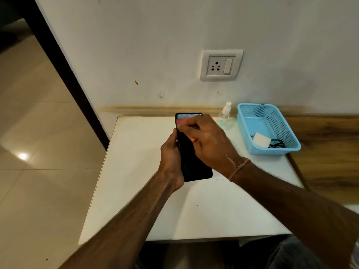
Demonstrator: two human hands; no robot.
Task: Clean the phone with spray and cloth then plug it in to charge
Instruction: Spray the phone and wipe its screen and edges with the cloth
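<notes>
A black phone (191, 162) is held above the white table (136, 171), screen up. My left hand (172, 156) grips its left edge from below. My right hand (206, 140) lies over the upper screen and pinches a small pink cloth (181, 122) against the glass. Most of the cloth is hidden under the fingers. A clear spray bottle (225, 118) with a white nozzle stands by the wall, just right of the phone. A white charger block (261, 139) with a black cable (277, 143) lies in the blue basket (281, 125).
A white wall socket with a switch (220, 65) sits on the wall above the table. A wooden surface (330, 152) adjoins the table on the right. Tiled floor (38, 152) lies to the left, past a dark door frame.
</notes>
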